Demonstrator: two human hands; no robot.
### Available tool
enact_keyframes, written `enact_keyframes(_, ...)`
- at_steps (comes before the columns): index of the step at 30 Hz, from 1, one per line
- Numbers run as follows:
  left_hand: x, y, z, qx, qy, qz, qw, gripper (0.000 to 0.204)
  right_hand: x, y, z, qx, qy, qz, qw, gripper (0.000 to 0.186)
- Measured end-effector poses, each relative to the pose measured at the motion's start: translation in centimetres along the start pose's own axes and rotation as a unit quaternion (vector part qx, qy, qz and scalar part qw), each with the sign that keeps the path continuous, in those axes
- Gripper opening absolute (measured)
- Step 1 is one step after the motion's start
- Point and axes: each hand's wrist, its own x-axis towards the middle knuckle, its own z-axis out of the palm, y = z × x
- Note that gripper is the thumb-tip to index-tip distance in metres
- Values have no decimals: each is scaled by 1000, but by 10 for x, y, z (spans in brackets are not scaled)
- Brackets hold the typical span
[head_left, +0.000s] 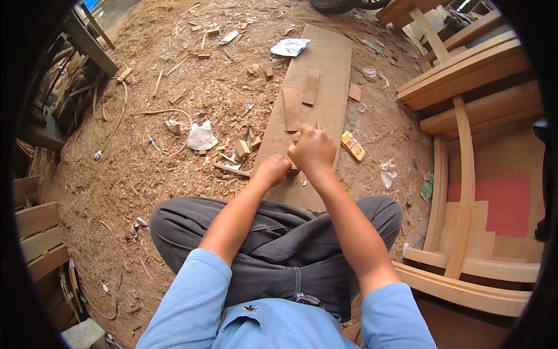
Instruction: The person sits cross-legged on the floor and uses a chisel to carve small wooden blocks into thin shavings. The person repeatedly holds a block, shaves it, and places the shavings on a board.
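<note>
The person's left hand [273,171] and right hand [313,149] curl over the board [330,51] toward its near end (around what, one cannot tell); two strips [311,87] lie beyond.

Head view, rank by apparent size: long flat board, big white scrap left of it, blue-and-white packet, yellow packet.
1. Long flat board
2. Big white scrap and blue-and-white packet: too alike to rank
3. Yellow packet

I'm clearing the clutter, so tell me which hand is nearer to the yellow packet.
Right. The right hand is just left of the yellow packet; the left hand is farther left and lower in the picture.
</note>
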Motion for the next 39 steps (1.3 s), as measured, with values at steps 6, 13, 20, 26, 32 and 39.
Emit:
enact_keyframes(6, -1, 6, -5, 10, 5, -26, 1000, 14, -1, -2, 6, -26, 8, -11, 1000, 22)
enact_keyframes(13, 0, 11, -11, 22, -63, -56, 996, 13, -6, 1, 7, -14, 72, -8, 997, 24)
enact_keyframes(20, 1, 12, -13, 80, -67, -38, 994, 14, -7, -6, 4, -20, 66, -7, 998, 22)
enact_keyframes(26, -1, 10, -9, 21, -60, -38, 997, 16, -2, -1, 5, -18, 53, 8, 998, 26)
enact_keyframes(32, 1, 11, -13, 48, -64, -41, 996, 14, -2, 2, 6, -13, 70, 12, 997, 24)
enact_keyframes(39, 0, 12, -13, 43, -47, -33, 997, 13, 0, -5, 3, -27, 114, -10, 993, 21)
